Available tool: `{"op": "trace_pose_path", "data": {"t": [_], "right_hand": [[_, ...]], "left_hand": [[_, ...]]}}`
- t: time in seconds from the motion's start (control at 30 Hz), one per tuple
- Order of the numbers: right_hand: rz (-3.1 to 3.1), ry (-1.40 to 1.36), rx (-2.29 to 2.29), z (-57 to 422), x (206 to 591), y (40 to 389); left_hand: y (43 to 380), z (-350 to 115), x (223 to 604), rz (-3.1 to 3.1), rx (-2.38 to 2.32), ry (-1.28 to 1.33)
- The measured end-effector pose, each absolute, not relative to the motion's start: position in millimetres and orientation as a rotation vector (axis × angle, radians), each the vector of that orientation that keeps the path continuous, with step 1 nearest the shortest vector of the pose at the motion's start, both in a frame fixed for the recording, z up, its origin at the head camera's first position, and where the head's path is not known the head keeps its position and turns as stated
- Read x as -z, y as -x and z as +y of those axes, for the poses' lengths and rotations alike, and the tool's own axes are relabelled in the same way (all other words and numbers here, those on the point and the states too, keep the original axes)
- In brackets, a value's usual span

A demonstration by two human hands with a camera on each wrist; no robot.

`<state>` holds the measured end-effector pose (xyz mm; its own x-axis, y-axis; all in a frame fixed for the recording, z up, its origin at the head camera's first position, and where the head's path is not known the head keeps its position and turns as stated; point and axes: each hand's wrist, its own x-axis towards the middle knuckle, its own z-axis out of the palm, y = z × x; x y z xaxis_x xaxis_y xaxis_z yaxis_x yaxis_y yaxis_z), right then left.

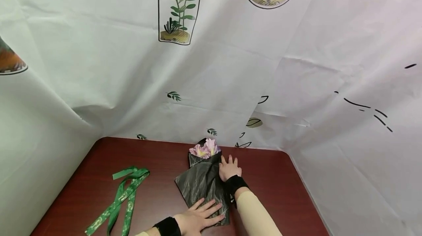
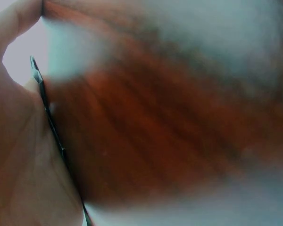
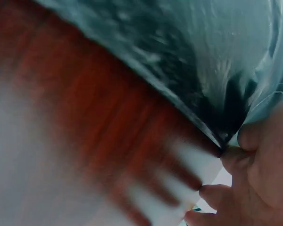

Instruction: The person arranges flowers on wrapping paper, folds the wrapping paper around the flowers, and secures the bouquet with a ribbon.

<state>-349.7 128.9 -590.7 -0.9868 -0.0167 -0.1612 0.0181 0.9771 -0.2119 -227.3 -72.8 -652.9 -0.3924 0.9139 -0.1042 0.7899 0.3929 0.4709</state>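
A bouquet wrapped in dark grey sheet paper (image 1: 202, 181) lies on the table, with pink and yellow flowers (image 1: 205, 150) showing at its far end. My left hand (image 1: 194, 219) is spread flat over the near part of the wrapping, fingers apart. In the left wrist view the paper's thin dark edge (image 2: 54, 127) runs along the palm. My right hand (image 1: 229, 170) rests at the wrapping's right edge near the flowers, fingers straight and spread. In the right wrist view its thumb and first finger lie right at a folded point of the wrapping (image 3: 193, 61).
A long green ribbon with a pale pattern (image 1: 126, 192) lies loosely folded on the left of the dark red table (image 1: 161, 155). White printed cloth (image 1: 217, 74) hangs close behind the table and along both sides.
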Motion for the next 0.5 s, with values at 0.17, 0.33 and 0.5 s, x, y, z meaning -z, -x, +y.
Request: {"op": "trace_pose_path", "data": {"t": [0.17,0.33,0.5], "right_hand": [[2.967,0.263,0.446,145.7,595.3,305.3],[2.732,0.484,0.605,168.1,596.7,239.1],[2.553,0.443,0.743,176.9,597.5,190.6]], "left_hand": [[225.5,-70.3,649.7,2.298,-0.529,-1.463],[219.6,-67.5,642.7,2.297,-0.512,-1.414],[217.6,-69.3,637.9,2.288,-0.548,-1.347]]}}
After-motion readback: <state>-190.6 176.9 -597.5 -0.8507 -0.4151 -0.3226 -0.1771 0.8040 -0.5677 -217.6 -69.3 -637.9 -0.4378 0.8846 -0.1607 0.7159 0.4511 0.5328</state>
